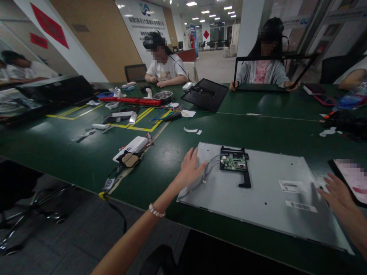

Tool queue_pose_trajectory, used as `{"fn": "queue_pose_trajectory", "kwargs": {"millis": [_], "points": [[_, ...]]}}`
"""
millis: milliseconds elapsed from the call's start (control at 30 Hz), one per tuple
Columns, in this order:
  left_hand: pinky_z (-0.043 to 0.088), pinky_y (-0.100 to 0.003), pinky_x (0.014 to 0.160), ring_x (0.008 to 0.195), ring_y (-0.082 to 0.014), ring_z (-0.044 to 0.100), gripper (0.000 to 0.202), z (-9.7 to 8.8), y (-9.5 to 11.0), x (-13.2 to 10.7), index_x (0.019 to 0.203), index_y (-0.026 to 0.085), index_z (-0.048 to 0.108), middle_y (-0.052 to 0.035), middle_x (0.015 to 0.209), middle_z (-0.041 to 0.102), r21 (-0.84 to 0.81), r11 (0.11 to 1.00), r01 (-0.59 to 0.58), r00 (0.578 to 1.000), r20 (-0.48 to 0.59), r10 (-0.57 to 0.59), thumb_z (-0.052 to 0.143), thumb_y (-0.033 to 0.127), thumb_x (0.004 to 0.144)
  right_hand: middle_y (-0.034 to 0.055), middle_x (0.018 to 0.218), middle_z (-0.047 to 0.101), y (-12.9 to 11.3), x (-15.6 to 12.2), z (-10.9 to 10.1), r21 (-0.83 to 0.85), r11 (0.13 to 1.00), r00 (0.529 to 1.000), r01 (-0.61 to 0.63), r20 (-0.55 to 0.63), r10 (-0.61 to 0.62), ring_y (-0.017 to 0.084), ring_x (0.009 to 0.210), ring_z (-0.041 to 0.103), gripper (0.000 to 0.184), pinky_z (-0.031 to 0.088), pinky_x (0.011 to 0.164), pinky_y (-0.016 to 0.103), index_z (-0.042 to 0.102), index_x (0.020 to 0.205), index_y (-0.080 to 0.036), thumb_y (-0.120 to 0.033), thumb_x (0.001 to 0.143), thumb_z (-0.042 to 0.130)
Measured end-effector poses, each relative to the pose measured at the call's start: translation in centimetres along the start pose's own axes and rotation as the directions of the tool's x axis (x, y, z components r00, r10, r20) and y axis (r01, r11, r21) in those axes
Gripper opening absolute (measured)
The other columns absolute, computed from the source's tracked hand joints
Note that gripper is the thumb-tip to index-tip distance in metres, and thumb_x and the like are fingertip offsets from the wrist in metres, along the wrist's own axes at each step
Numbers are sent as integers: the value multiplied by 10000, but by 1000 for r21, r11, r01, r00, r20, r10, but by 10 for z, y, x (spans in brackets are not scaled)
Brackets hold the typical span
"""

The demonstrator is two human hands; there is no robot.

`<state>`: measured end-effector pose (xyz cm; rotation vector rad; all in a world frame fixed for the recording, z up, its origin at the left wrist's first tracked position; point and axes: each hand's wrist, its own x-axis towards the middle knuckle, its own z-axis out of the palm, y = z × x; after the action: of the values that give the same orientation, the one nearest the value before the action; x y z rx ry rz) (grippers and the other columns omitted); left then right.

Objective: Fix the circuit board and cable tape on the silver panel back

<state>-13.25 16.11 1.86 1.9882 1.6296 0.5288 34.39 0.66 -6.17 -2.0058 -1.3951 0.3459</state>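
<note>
- Both hands are spread flat and grasp nothing: the left hand [190, 168] rests on the far left corner of the grey metal panel [266, 198], and the right hand [338, 193] is at its right edge.
- The panel lies flat on the near side of the green table [172, 149].
- A circuit board [233, 161] sits on the panel just right of the left hand, with grey cables [210, 164] between them.
</note>
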Motion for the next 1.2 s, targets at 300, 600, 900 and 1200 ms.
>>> {"fn": "queue_pose_trajectory", "kwargs": {"millis": [300, 600, 900, 1200], "points": [[145, -505, 1214, 1506, -328, 39, 1156, 12, 46, 52, 1565, 191, 71, -159, 1633, 75, -160, 908, -387, 838, 350, 419, 742, 490, 672, 133, 1592, 290, -28, -21, 35, -298, 914, 949, 276, 235, -210, 411, 1457, 211, 683, 279, 1089, 679, 319, 1516, -246, -569, 915, 356], [209, -514, 1199, 1456, -360, 228, 1086, 36, 53, 54, 1538, 140, 189, -202, 1558, 253, -203, 862, -465, 798, 326, 507, 743, 373, 633, 146, 1591, 282, -31, -24, 35, -386, 867, 942, 315, 241, -235, 392, 1464, 199, 637, 259, 1117, 629, 392, 1482, -211, -555, 954, 302], [260, -528, 1179, 1451, -404, 214, 1137, 59, 72, 24, 1550, 141, 158, -215, 1571, 210, -224, 859, -460, 783, 354, 512, 780, 366, 626, 124, 1600, 276, -34, -25, 35, -341, 892, 945, 298, 235, -226, 376, 1471, 188, 620, 226, 1136, 629, 390, 1481, -235, -552, 951, 334], [142, -459, 1219, 1502, -300, 117, 839, 17, 39, 9, 1532, 146, 212, -170, 1621, 141, -111, 982, -155, 973, 157, 172, 556, 516, 862, 88, 1616, 247, -10, -19, -3, -10, 1000, 992, -9, 129, 10, 351, 1469, 205, 703, 217, 1173, 557, 372, 1492, -264, -610, 883, 432]]}}
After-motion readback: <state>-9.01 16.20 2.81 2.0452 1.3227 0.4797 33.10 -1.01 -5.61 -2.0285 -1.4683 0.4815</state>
